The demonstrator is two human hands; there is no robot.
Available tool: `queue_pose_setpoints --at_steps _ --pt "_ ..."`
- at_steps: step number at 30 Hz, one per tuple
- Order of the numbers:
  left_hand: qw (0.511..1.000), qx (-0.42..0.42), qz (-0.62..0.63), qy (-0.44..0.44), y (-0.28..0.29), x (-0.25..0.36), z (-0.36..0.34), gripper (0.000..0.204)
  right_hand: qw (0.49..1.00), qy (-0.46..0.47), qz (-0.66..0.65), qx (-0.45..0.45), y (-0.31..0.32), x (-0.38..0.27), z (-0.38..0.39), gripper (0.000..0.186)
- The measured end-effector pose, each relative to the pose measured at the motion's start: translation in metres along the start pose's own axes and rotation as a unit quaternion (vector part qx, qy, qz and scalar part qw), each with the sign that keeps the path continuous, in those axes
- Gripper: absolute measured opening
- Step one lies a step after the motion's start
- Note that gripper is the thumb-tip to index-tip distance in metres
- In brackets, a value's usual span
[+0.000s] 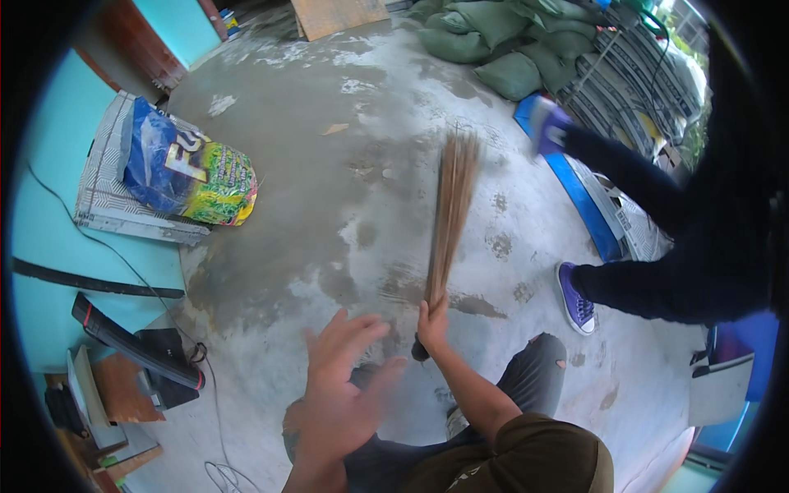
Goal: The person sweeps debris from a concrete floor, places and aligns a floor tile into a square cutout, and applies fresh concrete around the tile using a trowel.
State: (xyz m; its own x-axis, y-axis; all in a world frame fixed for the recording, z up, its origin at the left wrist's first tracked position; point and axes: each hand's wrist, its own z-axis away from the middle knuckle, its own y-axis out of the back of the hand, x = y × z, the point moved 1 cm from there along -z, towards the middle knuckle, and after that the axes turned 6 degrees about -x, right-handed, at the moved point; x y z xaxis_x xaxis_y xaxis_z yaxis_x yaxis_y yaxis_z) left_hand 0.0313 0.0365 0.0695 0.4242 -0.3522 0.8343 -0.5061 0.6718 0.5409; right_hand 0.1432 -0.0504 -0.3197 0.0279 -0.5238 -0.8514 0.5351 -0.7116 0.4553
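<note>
Broom point(452, 209): one, held near its butt end by the right hand point(433, 320), over the floor point(279, 107).
Right grip was closed around it; left hand point(339, 380) had a wide grip, blurred. Two purple shoes point(575, 300) were on another person point(707, 279); one blue-and-yellow bag point(185, 171) sat left; piled green sacks point(497, 33) overlapped too much to count. Floor was grey, patchily stained; wall point(57, 177) turquoise.

The long brown broom point(453, 209) in the right hand point(433, 322) has rough, dry-looking fibre bristles. Beneath that hand, the grey cement floor point(296, 156) looks matt and blotchy. To its left, the blue-and-yellow printed bag point(193, 177) is glossy, creased plastic; far ahead, bulging green sacks point(508, 76) look dull.
</note>
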Motion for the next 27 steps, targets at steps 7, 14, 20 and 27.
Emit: queue_pose_setpoints --at_steps 7,14,20,27 --pt "1.0 -0.007 -0.013 0.018 0.003 -0.002 0.001 0.033 0.996 -0.068 0.044 -0.029 0.025 0.033 0.009 0.061" --pt "1.0 -0.019 -0.007 0.003 0.011 -0.008 0.0 0.035 0.99 -0.102 0.036 -0.095 0.015 -0.011 -0.005 0.062" --pt "0.999 -0.022 -0.029 0.019 0.023 -0.016 0.0 0.034 0.986 0.083 -0.04 -0.139 -0.1 -0.138 -0.072 0.065" --pt "0.999 -0.039 -0.006 0.023 0.018 -0.022 -0.01 0.034 0.91 -0.062 -0.238 -0.333 -0.185 -0.173 -0.235 0.048"
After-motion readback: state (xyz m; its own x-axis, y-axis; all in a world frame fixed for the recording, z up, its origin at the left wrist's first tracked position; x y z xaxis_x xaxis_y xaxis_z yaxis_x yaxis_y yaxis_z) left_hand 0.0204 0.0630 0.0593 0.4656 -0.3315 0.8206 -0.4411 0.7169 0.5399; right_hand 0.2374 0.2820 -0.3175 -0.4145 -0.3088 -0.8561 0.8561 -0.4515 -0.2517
